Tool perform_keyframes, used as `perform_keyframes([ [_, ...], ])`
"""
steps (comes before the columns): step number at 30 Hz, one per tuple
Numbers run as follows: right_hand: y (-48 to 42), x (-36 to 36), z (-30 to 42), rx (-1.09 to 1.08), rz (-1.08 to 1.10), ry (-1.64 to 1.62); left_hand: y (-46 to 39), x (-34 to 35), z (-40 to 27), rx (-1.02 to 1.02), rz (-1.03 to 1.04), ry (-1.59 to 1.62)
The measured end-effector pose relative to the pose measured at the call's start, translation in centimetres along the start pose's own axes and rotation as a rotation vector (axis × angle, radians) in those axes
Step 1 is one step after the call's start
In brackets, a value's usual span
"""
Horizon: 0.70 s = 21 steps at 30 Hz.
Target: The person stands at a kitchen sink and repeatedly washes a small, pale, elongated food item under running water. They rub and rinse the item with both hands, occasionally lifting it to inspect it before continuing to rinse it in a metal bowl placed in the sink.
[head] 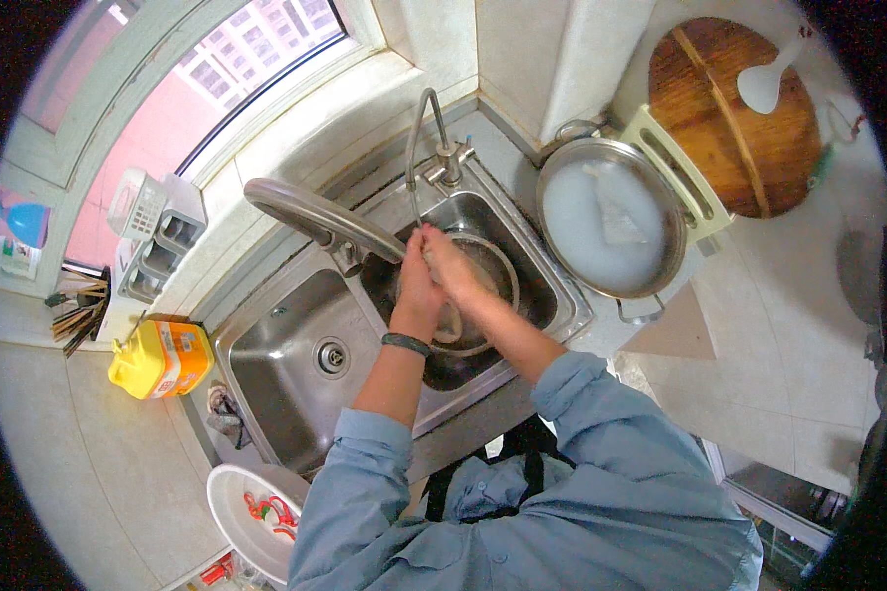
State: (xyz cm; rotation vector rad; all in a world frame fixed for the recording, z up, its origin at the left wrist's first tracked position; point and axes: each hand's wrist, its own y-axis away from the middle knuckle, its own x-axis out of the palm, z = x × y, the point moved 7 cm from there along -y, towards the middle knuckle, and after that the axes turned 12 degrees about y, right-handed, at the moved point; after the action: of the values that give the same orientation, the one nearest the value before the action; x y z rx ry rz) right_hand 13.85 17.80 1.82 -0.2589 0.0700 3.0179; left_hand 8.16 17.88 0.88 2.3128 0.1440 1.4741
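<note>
My left hand and my right hand are pressed together over the right basin of a stainless steel double sink. The tip of a thin gooseneck tap is just above my fingers. Whether anything is held between my palms is hidden. Below them a round bowl sits in the basin, and a pale thing shows in it beside my left wrist. A thicker steel faucet reaches close to my left hand from the left.
At right, a large steel pot holds cloudy liquid and a pale flat object. Behind it leans a round wooden cutting board. Left of the sink are a yellow jug and a crumpled rag. A white tub stands front left.
</note>
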Motion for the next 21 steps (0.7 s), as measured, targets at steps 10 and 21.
perform_keyframes([
  [10, 3.3, 0.2, 9.8, -0.177, 0.289, 0.642, 1.8, 0.9, -1.4, -0.18, 0.147, 0.138],
  [21, 4.3, 0.7, 9.5, -0.617, -0.087, 0.931, 2.5, 1.9, -1.6, -0.191, 0.281, 0.26],
])
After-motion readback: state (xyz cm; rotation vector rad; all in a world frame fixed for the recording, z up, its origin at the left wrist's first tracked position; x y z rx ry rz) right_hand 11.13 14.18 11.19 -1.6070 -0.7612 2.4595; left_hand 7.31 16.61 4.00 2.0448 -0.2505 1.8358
